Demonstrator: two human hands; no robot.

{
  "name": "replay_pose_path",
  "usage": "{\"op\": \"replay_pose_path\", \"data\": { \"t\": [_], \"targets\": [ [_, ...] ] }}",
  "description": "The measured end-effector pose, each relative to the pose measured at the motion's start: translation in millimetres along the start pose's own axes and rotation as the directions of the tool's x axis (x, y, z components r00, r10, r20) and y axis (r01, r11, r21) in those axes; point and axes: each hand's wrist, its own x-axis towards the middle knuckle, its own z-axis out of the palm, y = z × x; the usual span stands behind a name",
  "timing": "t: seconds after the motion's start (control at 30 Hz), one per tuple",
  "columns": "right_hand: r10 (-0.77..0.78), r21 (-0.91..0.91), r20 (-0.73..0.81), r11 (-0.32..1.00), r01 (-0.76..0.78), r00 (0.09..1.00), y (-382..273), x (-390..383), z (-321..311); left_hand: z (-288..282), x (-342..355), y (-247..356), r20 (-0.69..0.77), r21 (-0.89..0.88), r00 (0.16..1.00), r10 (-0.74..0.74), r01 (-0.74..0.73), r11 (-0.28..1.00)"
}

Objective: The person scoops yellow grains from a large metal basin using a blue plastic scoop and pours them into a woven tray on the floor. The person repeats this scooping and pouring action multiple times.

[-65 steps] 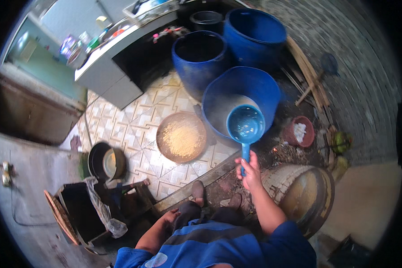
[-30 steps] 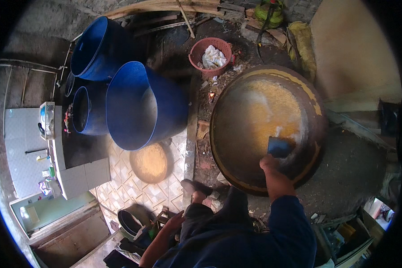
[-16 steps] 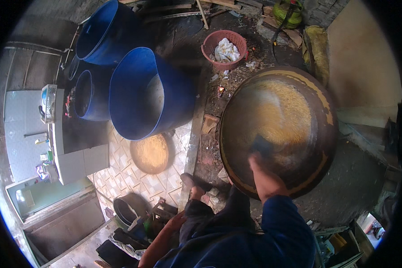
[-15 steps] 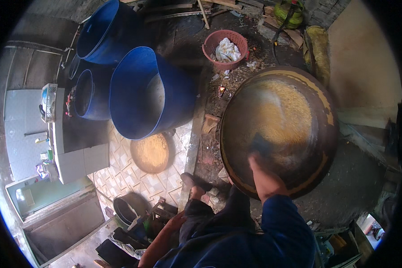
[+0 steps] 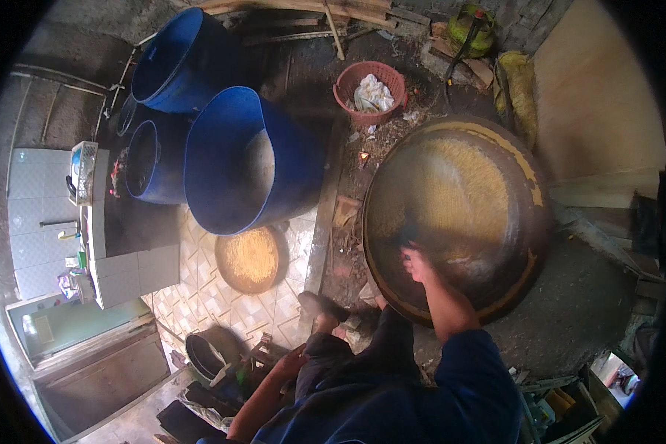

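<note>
Right hand [image 5: 416, 260]: moved from the blue tub [image 5: 237, 163] into the large wok [image 5: 459, 214].
Blue scoop: now hidden.

Wok: my right hand [image 5: 416, 260] sits low inside the big wok [image 5: 522, 222]; its wide open mouth leaves room on every side, with only the rim curving up around me.
Left of wok: rubble, then a raised kerb [image 5: 320, 237] between it and the tiled floor [image 5: 200, 296].
Tiled floor: a round tray [image 5: 250, 259] fills the middle, and a tilted blue barrel [image 5: 237, 163] crowds just behind.
Far side: a red basket [image 5: 370, 92] stands near the wok's rim.
Left hand [image 5: 292, 362]: down by my knee, with a black pot [image 5: 207, 355] close by.
</note>
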Motion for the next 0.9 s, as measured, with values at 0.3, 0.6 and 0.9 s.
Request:
{"op": "replay_pose_path", "data": {
  "t": [0.3, 0.6, 0.9],
  "targets": [
    [-0.126, 0.240, 0.138, 0.967, 0.090, 0.982, -19, -122, 11, -1, 8, -37, -0.007, 0.217, 0.991, 0.132, -0.127, 0.968],
    [-0.302, 0.299, 0.149, 0.922, 0.248, 0.942, -24, -233, 27, -15, 9, -52, 0.059, 0.512, 0.931, 0.359, -0.337, 0.790],
    [-0.442, 0.253, 0.140, 0.881, 0.400, 0.886, -38, -317, 71, -30, -5, -43, -0.050, 0.503, 0.921, 0.387, -0.311, 0.806]
  ]
}}
